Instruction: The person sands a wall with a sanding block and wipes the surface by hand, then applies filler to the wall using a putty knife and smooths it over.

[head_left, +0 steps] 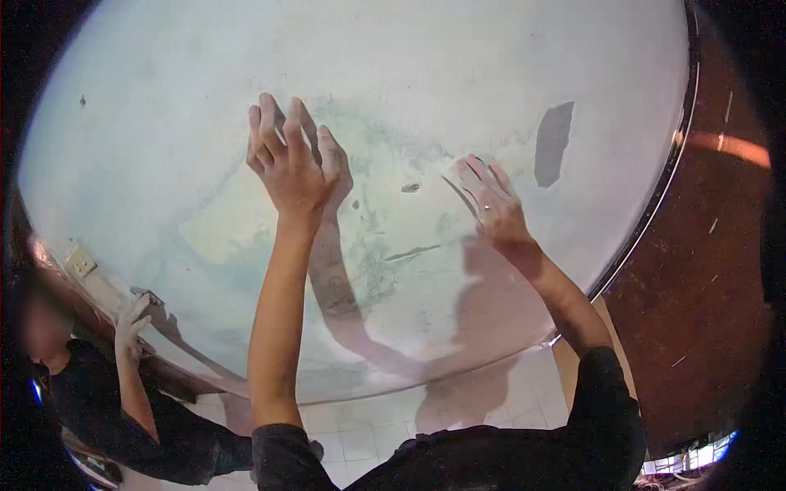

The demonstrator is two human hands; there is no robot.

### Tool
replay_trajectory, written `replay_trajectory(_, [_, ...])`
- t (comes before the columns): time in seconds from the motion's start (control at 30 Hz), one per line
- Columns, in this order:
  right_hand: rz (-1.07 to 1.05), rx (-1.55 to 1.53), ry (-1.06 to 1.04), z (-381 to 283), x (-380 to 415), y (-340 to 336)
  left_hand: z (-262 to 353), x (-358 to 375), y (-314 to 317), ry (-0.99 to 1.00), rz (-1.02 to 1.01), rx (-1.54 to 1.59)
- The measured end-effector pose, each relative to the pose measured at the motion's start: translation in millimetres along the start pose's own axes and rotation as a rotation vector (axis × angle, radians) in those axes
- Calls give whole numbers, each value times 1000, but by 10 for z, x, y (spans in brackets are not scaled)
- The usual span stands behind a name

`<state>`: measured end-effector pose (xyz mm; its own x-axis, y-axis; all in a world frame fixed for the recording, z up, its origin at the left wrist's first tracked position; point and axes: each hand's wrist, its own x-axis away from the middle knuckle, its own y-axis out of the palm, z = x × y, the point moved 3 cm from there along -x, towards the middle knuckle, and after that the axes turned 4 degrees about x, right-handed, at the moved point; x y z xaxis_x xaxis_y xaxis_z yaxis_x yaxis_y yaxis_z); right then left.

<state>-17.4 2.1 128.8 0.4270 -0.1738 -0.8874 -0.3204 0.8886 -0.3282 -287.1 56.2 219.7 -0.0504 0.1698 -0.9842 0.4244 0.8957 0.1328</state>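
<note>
A pale wall [458,65] with yellowish-green worn patches fills most of the view. My left hand [296,168] is against it at left of centre, its fingers spread and slightly bent, holding nothing. To the right, my right hand [498,200] lies close to the wall with its fingers together and whitened by dust; a ring shows on one finger. A thin dark edge runs beside these fingers, and I cannot tell what they press on. Between the hands are a small chipped spot [411,188] and a scraped mark [413,253].
A grey patch [555,146] marks the wall right of my right hand. At lower left, another person [123,401] in dark clothing holds a whitened hand near the wall. A socket plate [80,262] is close by. Brown surface [688,327] lies right; white tiles [360,442] are below.
</note>
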Motion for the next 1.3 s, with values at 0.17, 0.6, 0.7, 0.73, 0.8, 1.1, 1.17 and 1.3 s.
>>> replay_trajectory(0.17, [24, -87, 59, -78, -218, 41, -55, 25, -33, -3, -23, 72])
replay_trajectory(0.6, [-147, 55, -8, 39, -84, -366, -88, 59, -26, -57, 1, 51])
replay_trajectory(0.7, [-153, -91, 57, 74, -239, -73, -47, 41, -43, -77, -7, 53])
replay_trajectory(0.73, [-118, -121, 19, 35, -323, -70, -46, 34, -48, -74, 0, 73])
replay_trajectory(0.8, [-118, -144, 38, -26, -343, -219, -75, 51, -66, -61, 17, 94])
replay_trajectory(1.1, [-144, -154, 107, 16, -207, -170, -76, 66, -63, -49, 17, 61])
replay_trajectory(1.17, [-39, -153, 46, 79, -105, -313, -73, 65, -87, -55, 5, 71])
replay_trajectory(1.3, [-94, -173, 83, 4, -225, -201, -51, 56, -53, -57, 9, 14])
